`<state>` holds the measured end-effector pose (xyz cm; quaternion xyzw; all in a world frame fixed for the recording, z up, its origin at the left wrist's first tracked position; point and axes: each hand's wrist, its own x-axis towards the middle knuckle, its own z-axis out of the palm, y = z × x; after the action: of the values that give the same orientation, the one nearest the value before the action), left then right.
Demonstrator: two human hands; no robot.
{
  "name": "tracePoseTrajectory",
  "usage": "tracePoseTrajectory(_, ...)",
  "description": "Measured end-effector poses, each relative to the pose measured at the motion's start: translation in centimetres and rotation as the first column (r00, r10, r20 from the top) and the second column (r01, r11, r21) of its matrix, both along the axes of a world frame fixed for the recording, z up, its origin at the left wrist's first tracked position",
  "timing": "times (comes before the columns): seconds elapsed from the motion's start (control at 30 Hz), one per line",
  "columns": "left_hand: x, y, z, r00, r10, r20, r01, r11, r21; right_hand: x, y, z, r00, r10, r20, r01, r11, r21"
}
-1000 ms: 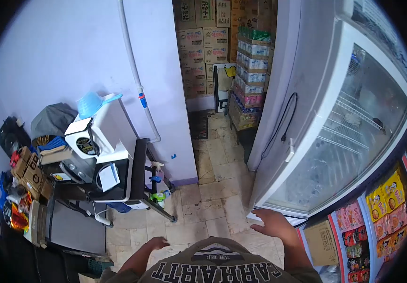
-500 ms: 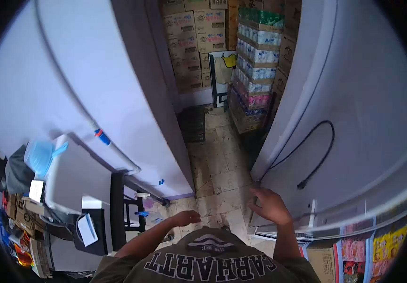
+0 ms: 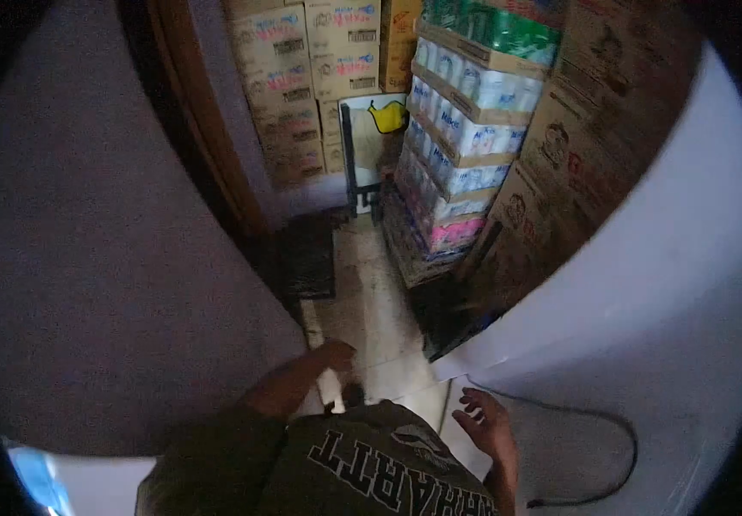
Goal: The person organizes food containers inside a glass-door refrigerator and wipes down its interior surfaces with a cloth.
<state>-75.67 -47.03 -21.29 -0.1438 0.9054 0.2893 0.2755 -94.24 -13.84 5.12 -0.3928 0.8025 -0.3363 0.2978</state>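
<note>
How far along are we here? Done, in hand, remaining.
Done: no finished step shows; canned drinks stand in stacked trays, near piled cartons.
In hand: nothing visible. Right hand looks empty; left hand is dim, no object seen.
Remaining: can't tell how much; neither hand touches the stacks.

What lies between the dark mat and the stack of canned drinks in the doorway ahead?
The head view shows bare, pale floor between the dark mat and the stack of canned drinks.

The worn head camera looks forward and down past the chest.
</note>
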Motion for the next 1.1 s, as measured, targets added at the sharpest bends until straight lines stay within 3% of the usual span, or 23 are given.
tracePoseTrajectory(0.1,-5.2,-8.2,1.3,1.0,0.003,0.017,-0.003,0.999,-0.04,-1.8,-5.7,2.6,1.0,0.002,-0.019,-0.002,0.999,-0.036)
tracePoseTrajectory(0.17,-9.4,-12.6,2.2,0.996,-0.074,-0.059,0.07,0.996,-0.057,-3.9,-9.7,3.6,0.991,0.13,-0.027,-0.133,0.975,-0.179)
tracePoseTrajectory(0.23,-13.5,-15.5,2.9,0.981,-0.112,-0.159,0.111,0.994,-0.016,-6.0,-13.2,3.7,0.994,0.107,0.023,-0.101,0.979,-0.175)
tracePoseTrajectory(0.27,-15.2,-17.0,2.4,0.929,0.328,-0.173,-0.279,0.926,0.254,-7.2,-15.1,3.6,0.991,0.112,0.076,-0.098,0.981,-0.169)
tracePoseTrajectory(0.3,-16.8,-18.6,3.9,0.929,0.326,-0.175,-0.28,0.928,0.244,-8.7,-16.7,2.3,0.987,0.118,0.106,-0.087,0.961,-0.262)
tracePoseTrajectory(0.37,-19.3,-20.6,8.6,0.931,0.331,-0.152,-0.259,0.894,0.366,-12.3,-20.2,-0.3,0.966,0.087,0.244,-0.02,0.965,-0.263)
tracePoseTrajectory(0.43,-21.4,-23.2,10.1,0.918,0.353,-0.181,-0.272,0.893,0.358,-15.9,-25.1,0.3,0.939,0.091,0.331,0.0,0.965,-0.264)
tracePoseTrajectory(0.5,-21.7,-26.3,9.3,0.922,0.353,-0.16,-0.283,0.895,0.345,-18.0,-30.0,2.0,0.893,-0.044,0.448,0.09,0.992,-0.083)
tracePoseTrajectory(0.53,-21.4,-28.1,7.9,0.899,0.368,-0.238,-0.242,0.869,0.431,-18.4,-32.2,3.2,0.88,-0.046,0.472,0.088,0.994,-0.066)
tracePoseTrajectory(0.6,-21.9,-33.1,8.4,0.861,0.389,-0.329,-0.189,0.844,0.502,-20.4,-37.8,5.5,0.867,0.231,0.441,-0.163,0.969,-0.186)
tracePoseTrajectory(0.63,-21.9,-35.2,9.5,0.824,0.516,-0.231,-0.285,0.732,0.619,-21.0,-40.2,6.4,0.866,0.226,0.446,-0.161,0.971,-0.179)
tracePoseTrajectory(0.67,-22.3,-37.5,10.1,0.776,0.62,-0.116,-0.369,0.596,0.713,-21.4,-42.6,6.8,0.824,0.378,0.423,-0.269,0.917,-0.296)
tracePoseTrajectory(0.7,-23.5,-40.3,9.0,0.733,0.678,-0.053,-0.48,0.571,0.666,-21.7,-45.0,6.9,0.767,0.515,0.381,-0.361,0.839,-0.407)
tracePoseTrajectory(0.73,-24.3,-43.9,6.4,0.744,0.667,-0.046,-0.473,0.574,0.668,-22.2,-47.5,6.7,0.774,0.501,0.388,-0.347,0.847,-0.403)
tracePoseTrajectory(0.77,-25.0,-47.9,3.3,0.729,0.598,-0.333,-0.203,0.653,0.729,-22.8,-50.0,6.4,0.749,0.541,0.383,-0.378,0.824,-0.423)
tracePoseTrajectory(0.83,-27.8,-53.6,3.5,0.633,0.501,-0.59,0.096,0.705,0.702,-23.5,-54.8,5.0,0.737,0.559,0.379,-0.387,0.81,-0.441)
tracePoseTrajectory(0.87,-30.3,-55.5,7.0,0.722,0.623,-0.301,-0.283,0.663,0.693,-23.8,-57.0,4.0,0.779,0.501,0.376,-0.344,0.844,-0.412)
tracePoseTrajectory(0.9,-32.8,-57.4,10.5,0.675,0.737,0.024,-0.614,0.544,0.571,-24.1,-59.3,3.0,0.82,0.439,0.368,-0.296,0.875,-0.384)
tracePoseTrajectory(0.93,-34.4,-59.7,11.2,0.637,0.767,0.085,-0.672,0.498,0.549,-24.2,-61.4,2.0,0.829,0.406,0.384,-0.262,0.89,-0.374)
tracePoseTrajectory(1.0,-37.7,-64.5,10.8,0.619,0.782,0.07,-0.664,0.474,0.578,-24.5,-64.6,0.8,0.792,0.111,0.6,0.068,0.961,-0.268)
tracePoseTrajectory(1.1,-42.3,-71.3,9.6,0.612,0.788,0.062,-0.645,0.453,0.615,-24.8,-68.1,0.9,0.733,-0.043,0.679,0.262,0.939,-0.224)
